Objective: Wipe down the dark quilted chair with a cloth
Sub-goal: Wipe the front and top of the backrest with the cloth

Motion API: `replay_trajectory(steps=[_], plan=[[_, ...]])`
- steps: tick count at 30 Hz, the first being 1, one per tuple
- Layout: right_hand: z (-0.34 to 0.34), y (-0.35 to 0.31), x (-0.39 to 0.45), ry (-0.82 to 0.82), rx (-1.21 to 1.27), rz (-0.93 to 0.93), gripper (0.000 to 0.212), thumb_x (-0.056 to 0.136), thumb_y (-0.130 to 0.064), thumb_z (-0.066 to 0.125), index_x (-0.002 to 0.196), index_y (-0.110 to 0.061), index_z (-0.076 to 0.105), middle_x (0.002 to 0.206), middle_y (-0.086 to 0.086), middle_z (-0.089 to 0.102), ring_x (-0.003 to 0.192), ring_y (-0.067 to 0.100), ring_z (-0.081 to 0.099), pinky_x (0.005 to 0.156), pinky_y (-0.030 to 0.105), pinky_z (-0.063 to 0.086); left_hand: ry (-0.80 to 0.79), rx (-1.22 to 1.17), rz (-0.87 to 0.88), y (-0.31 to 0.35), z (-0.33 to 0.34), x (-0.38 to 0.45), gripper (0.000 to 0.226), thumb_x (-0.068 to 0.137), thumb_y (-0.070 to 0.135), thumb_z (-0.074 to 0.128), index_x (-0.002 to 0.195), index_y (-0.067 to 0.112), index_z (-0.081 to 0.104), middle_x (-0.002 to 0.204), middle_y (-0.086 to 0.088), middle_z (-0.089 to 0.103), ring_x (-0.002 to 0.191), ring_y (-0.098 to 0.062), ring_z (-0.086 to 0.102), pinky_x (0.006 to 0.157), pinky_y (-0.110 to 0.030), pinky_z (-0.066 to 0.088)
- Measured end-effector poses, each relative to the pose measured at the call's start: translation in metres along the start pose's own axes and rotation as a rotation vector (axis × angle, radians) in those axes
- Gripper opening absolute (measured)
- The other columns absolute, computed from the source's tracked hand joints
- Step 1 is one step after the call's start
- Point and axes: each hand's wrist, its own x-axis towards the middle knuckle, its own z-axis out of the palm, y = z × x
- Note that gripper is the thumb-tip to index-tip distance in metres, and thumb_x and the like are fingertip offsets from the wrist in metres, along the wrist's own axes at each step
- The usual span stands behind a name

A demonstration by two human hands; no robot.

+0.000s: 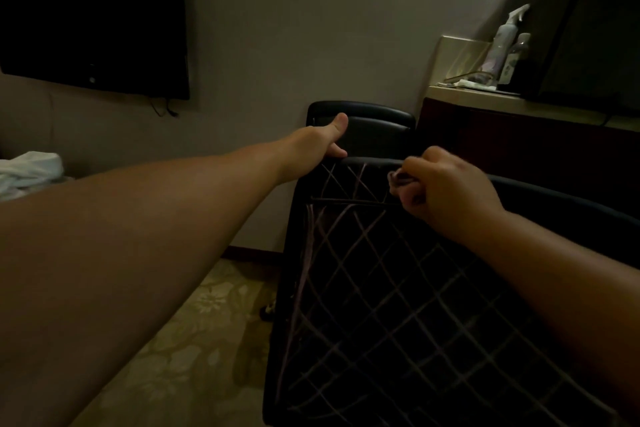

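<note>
Barely underway: wiping the chair's top edge.
The left hand (320,142) clamps the quilted chair (398,288) rim; the right hand (446,191) pinches a bunched cloth (398,180) just below. The back panel looks unwiped.

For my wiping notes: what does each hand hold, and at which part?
The right hand holds a bunched cloth in its fist. The left hand grips the quilted chair at its top edge.

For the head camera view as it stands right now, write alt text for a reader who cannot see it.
A person's right hand presses a bunched cloth near the top of a dark quilted chair back, while the left hand grips its top edge. Behind, in a dim room, are a wall-mounted television and a spray bottle on a counter.
</note>
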Motion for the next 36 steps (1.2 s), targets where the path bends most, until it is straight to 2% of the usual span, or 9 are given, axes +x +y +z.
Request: replay_trajectory(steps=[3, 5, 11, 14, 20, 22, 27, 30, 36], plan=[[-0.004, -0.005, -0.008, -0.095, -0.057, -0.060, 0.024, 0.090, -0.043, 0.043, 0.104, -0.031, 0.060, 0.098, -0.005, 0.050, 0.079, 0.012, 0.052, 0.066, 0.031, 0.052, 0.003, -0.035, 0.000, -0.005, -0.002, 0.003, 0.074, 0.103, 0.067, 0.015, 0.104, 0.024, 0.075, 0.151, -0.013, 0.047, 0.138, -0.028, 0.041, 0.123, -0.052, 0.021], [-0.007, -0.005, 0.000, -0.126, -0.110, -0.079, 0.020, 0.093, -0.041, 0.046, 0.106, -0.032, 0.057, 0.098, -0.005, 0.048, 0.079, 0.012, 0.051, 0.065, 0.030, 0.051, 0.008, -0.017, 0.000, -0.008, -0.001, 0.004, 0.076, 0.103, 0.068, 0.015, 0.112, 0.022, 0.075, 0.154, -0.012, 0.044, 0.141, -0.028, 0.039, 0.124, -0.052, 0.020], [0.007, -0.009, 0.019, 0.038, -0.084, 0.041, 0.016, 0.092, -0.036, 0.056, 0.104, -0.026, 0.053, 0.094, -0.001, 0.049, 0.073, 0.015, 0.049, 0.058, 0.028, 0.042, 0.012, 0.038, -0.005, -0.009, 0.000, 0.008, 0.077, 0.099, 0.075, 0.020, 0.123, 0.025, 0.073, 0.159, -0.011, 0.041, 0.146, -0.027, 0.035, 0.124, -0.051, 0.020], [0.011, -0.008, 0.011, 0.097, -0.087, -0.011, 0.017, 0.092, -0.038, 0.054, 0.102, -0.025, 0.058, 0.093, -0.001, 0.050, 0.073, 0.015, 0.050, 0.058, 0.030, 0.046, 0.020, 0.017, 0.001, -0.008, 0.001, 0.007, 0.075, 0.101, 0.072, 0.020, 0.122, 0.024, 0.073, 0.159, -0.011, 0.041, 0.146, -0.027, 0.036, 0.124, -0.050, 0.019], [-0.008, 0.001, 0.015, -0.143, -0.216, -0.235, 0.022, 0.093, -0.042, 0.045, 0.112, -0.035, 0.055, 0.097, -0.006, 0.048, 0.078, 0.011, 0.051, 0.056, 0.026, 0.046, 0.004, 0.035, 0.007, -0.010, 0.000, 0.004, 0.078, 0.099, 0.075, 0.018, 0.129, 0.026, 0.071, 0.163, -0.009, 0.035, 0.149, -0.027, 0.031, 0.125, -0.051, 0.015], [-0.009, -0.002, 0.026, -0.104, -0.225, -0.185, 0.019, 0.094, -0.042, 0.047, 0.111, -0.035, 0.052, 0.096, -0.006, 0.046, 0.074, 0.010, 0.049, 0.054, 0.024, 0.043, 0.012, 0.029, 0.010, -0.011, 0.000, 0.004, 0.077, 0.099, 0.074, 0.019, 0.128, 0.026, 0.071, 0.164, -0.009, 0.034, 0.150, -0.027, 0.030, 0.125, -0.051, 0.014], [0.006, -0.013, 0.045, 0.075, -0.012, 0.054, 0.012, 0.090, -0.036, 0.060, 0.097, -0.027, 0.056, 0.095, -0.002, 0.053, 0.076, 0.018, 0.056, 0.063, 0.035, 0.054, 0.010, 0.026, 0.022, -0.014, 0.002, 0.005, 0.075, 0.101, 0.071, 0.018, 0.130, 0.023, 0.070, 0.163, -0.010, 0.035, 0.150, -0.027, 0.030, 0.125, -0.050, 0.014], [0.003, -0.012, 0.039, 0.065, -0.006, -0.044, 0.007, 0.091, -0.036, 0.050, 0.090, -0.030, 0.053, 0.093, -0.004, 0.052, 0.073, 0.016, 0.055, 0.062, 0.035, 0.054, 0.003, 0.005, 0.034, -0.016, 0.001, 0.006, 0.074, 0.102, 0.070, 0.019, 0.129, 0.024, 0.070, 0.163, -0.010, 0.036, 0.150, -0.027, 0.030, 0.125, -0.051, 0.013], [-0.009, -0.006, 0.021, -0.185, -0.144, -0.285, 0.028, 0.085, -0.043, 0.039, 0.102, -0.037, 0.060, 0.099, -0.008, 0.051, 0.082, 0.011, 0.055, 0.060, 0.031, 0.051, 0.013, 0.002, 0.063, -0.020, 0.006, 0.011, 0.070, 0.101, 0.071, 0.024, 0.129, 0.025, 0.070, 0.161, -0.009, 0.039, 0.150, -0.028, 0.030, 0.124, -0.047, 0.015]])
